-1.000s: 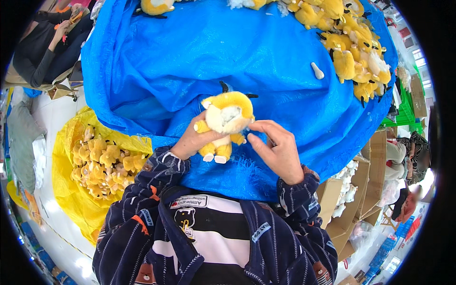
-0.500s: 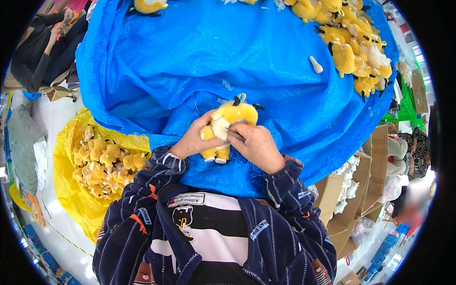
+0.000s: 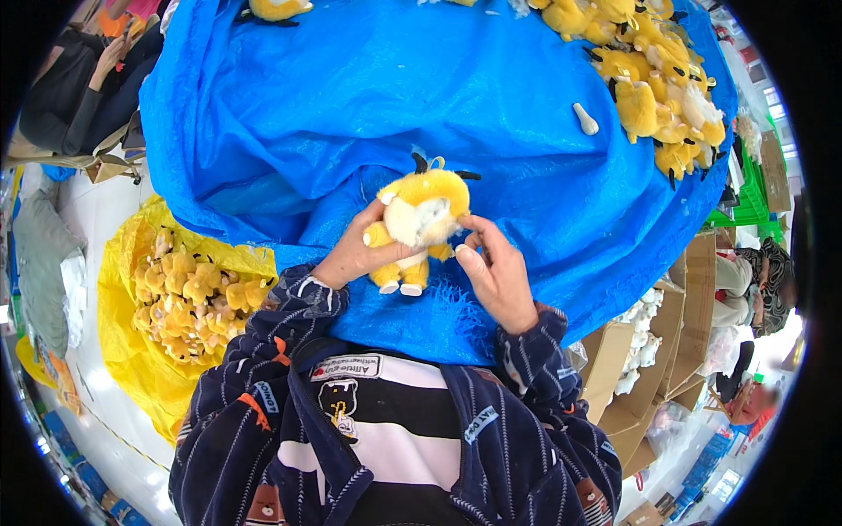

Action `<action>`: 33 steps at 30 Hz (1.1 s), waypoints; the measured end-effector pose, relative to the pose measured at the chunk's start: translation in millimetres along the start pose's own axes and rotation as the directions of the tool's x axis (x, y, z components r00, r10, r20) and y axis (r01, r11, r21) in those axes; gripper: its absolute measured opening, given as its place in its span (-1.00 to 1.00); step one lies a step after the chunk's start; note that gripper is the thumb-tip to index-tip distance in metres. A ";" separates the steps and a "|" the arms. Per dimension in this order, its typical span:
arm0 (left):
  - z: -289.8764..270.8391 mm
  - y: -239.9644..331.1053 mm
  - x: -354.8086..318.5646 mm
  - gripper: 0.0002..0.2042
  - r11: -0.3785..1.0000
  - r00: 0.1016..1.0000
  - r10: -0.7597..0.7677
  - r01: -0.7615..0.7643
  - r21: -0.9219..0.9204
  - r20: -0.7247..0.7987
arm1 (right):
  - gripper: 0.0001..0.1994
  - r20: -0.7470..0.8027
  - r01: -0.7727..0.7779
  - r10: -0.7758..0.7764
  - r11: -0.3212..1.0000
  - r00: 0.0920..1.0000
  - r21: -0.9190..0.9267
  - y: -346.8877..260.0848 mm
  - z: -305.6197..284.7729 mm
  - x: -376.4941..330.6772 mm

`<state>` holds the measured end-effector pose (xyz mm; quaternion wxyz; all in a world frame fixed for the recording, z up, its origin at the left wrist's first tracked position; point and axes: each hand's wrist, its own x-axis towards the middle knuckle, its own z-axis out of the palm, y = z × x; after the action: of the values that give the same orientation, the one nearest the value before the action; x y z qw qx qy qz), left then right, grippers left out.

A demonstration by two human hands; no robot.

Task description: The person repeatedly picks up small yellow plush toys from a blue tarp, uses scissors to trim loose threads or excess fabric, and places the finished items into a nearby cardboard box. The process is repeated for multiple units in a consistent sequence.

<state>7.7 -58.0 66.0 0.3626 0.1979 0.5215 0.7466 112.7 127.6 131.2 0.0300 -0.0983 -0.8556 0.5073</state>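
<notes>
A yellow plush toy (image 3: 423, 188) with a cream front, dark horns and a hanging loop stands upright above the blue sheet. Fingers of my left hand (image 3: 355, 254) close round its side, the thumb lying across its belly. On the toy's face is a greyish-white fluffy patch (image 3: 432, 211). My right hand (image 3: 500, 272) is beside the toy's head and arm, thumb and index finger apart. The index fingertip is at the edge of the head. Its other fingers curl partly out of sight, and no tool shows in it.
Blue sheeting (image 3: 351, 105) spreads before me, with a heap of yellow plush toys (image 3: 653, 79) at far right and a small white piece (image 3: 585, 119) near it. A yellow bag (image 3: 132, 289) of plush parts stands left. Cardboard boxes (image 3: 688, 324) with white pieces stand right. Another person sits far left.
My right hand has drawn back to the right from the toy's front, its fingers spreading. The grey thing seen between them no longer shows. The toy has tilted, exposing the fluffy patch.
</notes>
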 end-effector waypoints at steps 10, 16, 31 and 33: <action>-0.8 -2.0 -1.7 -0.32 0.996 0.999 0.033 -0.032 0.081 -0.010 | -0.60 -0.042 0.316 -0.395 0.789 0.918 -0.527 0.4 24.4 -7.7; 1.8 -6.1 -1.2 -0.32 0.988 0.996 0.084 -0.084 0.128 0.000 | -0.66 -0.067 0.297 -0.394 0.784 0.917 -0.544 -1.9 29.3 -6.4; 2.0 -0.3 -3.0 -0.35 0.988 0.999 0.040 -0.036 0.152 -0.025 | -0.71 -0.166 0.236 -0.279 0.942 0.946 -0.240 9.6 35.7 -4.6; 1.9 -0.6 -2.9 -0.36 0.989 0.999 0.041 -0.037 0.144 -0.022 | -0.69 -0.233 0.273 -0.278 0.960 0.932 -0.054 20.2 42.6 -1.3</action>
<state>11.1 -58.8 66.4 0.3262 0.2243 0.5744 0.7165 110.3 100.0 93.0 0.2023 -0.0377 -0.8562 0.4739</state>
